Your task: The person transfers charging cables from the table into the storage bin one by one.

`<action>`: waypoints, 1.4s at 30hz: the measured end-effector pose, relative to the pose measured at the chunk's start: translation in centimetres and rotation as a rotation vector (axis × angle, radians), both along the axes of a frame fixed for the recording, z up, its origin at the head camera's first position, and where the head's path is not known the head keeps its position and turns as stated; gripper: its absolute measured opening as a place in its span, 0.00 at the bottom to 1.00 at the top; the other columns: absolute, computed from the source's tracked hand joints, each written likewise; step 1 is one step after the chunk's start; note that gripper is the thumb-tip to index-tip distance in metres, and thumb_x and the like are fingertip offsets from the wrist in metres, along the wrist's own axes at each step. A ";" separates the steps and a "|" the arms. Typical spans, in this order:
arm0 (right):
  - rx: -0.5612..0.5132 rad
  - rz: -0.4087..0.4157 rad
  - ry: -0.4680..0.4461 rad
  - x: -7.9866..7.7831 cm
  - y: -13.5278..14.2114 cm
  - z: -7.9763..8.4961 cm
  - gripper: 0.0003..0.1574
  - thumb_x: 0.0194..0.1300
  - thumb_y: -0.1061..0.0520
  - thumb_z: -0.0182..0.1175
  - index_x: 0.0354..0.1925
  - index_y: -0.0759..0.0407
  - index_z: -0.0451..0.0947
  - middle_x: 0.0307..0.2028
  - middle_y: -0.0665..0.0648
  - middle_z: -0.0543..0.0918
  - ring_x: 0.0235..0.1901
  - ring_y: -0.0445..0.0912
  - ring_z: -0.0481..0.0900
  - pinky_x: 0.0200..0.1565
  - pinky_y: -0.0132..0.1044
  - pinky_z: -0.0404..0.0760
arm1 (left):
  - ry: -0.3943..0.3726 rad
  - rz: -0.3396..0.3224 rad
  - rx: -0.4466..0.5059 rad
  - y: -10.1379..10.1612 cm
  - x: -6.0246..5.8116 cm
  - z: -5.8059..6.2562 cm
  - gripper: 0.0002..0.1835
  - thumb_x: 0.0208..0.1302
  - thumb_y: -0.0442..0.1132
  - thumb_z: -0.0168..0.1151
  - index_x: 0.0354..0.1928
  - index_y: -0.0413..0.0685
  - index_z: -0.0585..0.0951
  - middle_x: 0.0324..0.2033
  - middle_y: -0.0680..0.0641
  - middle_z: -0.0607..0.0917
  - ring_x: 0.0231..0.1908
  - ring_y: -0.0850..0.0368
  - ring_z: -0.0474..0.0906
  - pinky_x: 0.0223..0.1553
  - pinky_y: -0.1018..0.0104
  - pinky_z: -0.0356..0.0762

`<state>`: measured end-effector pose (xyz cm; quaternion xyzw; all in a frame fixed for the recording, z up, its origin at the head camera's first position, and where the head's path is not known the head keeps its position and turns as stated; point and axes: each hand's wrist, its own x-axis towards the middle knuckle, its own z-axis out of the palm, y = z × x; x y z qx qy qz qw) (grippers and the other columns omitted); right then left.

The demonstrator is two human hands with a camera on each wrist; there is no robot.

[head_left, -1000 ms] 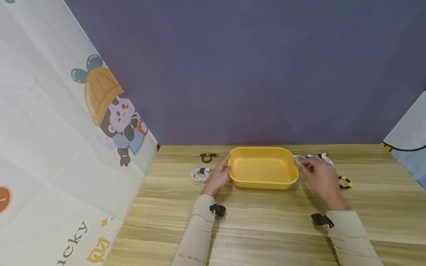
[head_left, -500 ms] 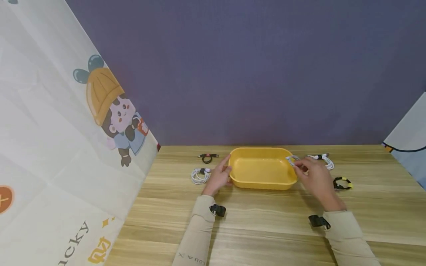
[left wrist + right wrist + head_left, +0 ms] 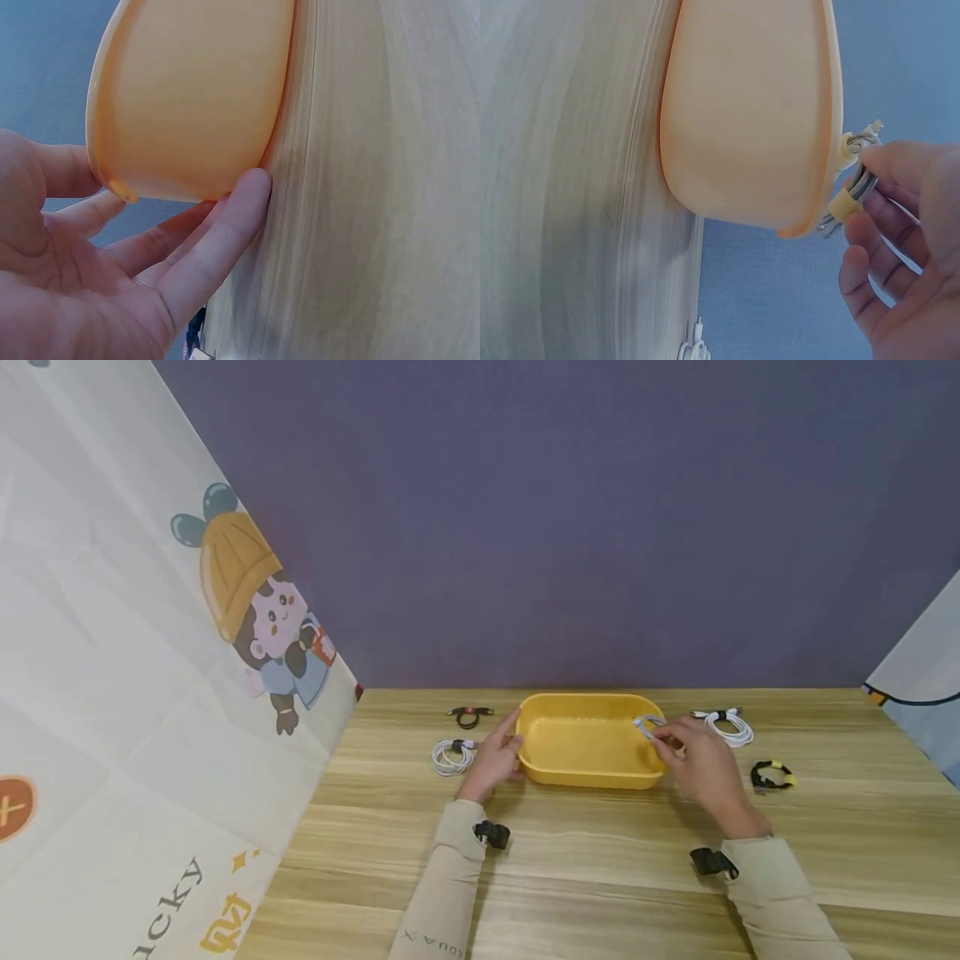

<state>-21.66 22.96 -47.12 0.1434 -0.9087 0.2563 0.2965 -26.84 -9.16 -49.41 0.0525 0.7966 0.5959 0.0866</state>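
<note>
A yellow plastic basin (image 3: 592, 775) sits on the wooden table. My left hand (image 3: 491, 764) holds its left end; in the left wrist view the thumb reaches over the rim while other fingers lie against the outer wall (image 3: 187, 97). My right hand (image 3: 701, 764) pinches a coiled grey cable (image 3: 861, 180) between thumb and fingers. Pale yellow ties bind this coil, and a light plug end sticks out of it. In the head view the cable overlaps the basin's right part, just inside the rim; the right wrist view shows it above the rim.
Left of the basin lie a small black cable (image 3: 468, 718) and a coiled white cable (image 3: 452, 758). Another white cable (image 3: 729, 727) and a black cable with yellow ties (image 3: 772, 775) lie on the right. A dark blue-grey panel (image 3: 585, 527) stands behind the table.
My right hand has moved left with the grey cable, from beside the basin's right end to over its rim. The left hand has stayed on the basin's left end.
</note>
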 end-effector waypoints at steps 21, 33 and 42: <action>0.032 0.020 -0.036 -0.2 -0.8 -0.6 0.05 0.58 0.63 0.74 0.35 0.58 0.87 0.31 0.54 0.85 0.30 0.47 0.74 0.26 0.33 0.72 | -0.002 0.012 -0.017 -0.1 0.0 -0.2 0.29 0.80 0.43 0.50 0.77 0.74 0.63 0.60 0.35 0.82 0.41 0.50 0.86 0.32 0.59 0.92; 0.020 0.044 -0.044 -0.1 -1.2 -0.6 0.05 0.57 0.63 0.75 0.34 0.58 0.88 0.30 0.51 0.83 0.30 0.47 0.74 0.28 0.34 0.70 | -0.004 0.013 -0.024 -0.1 0.0 0.0 0.29 0.80 0.43 0.50 0.77 0.74 0.63 0.61 0.35 0.81 0.40 0.51 0.86 0.32 0.58 0.92; 0.026 0.044 -0.056 -0.1 -1.4 -0.7 0.05 0.58 0.63 0.75 0.33 0.57 0.88 0.31 0.51 0.84 0.30 0.46 0.72 0.27 0.34 0.68 | -0.008 0.009 -0.027 0.0 0.0 0.1 0.29 0.80 0.43 0.50 0.78 0.74 0.62 0.62 0.35 0.80 0.39 0.53 0.85 0.34 0.58 0.92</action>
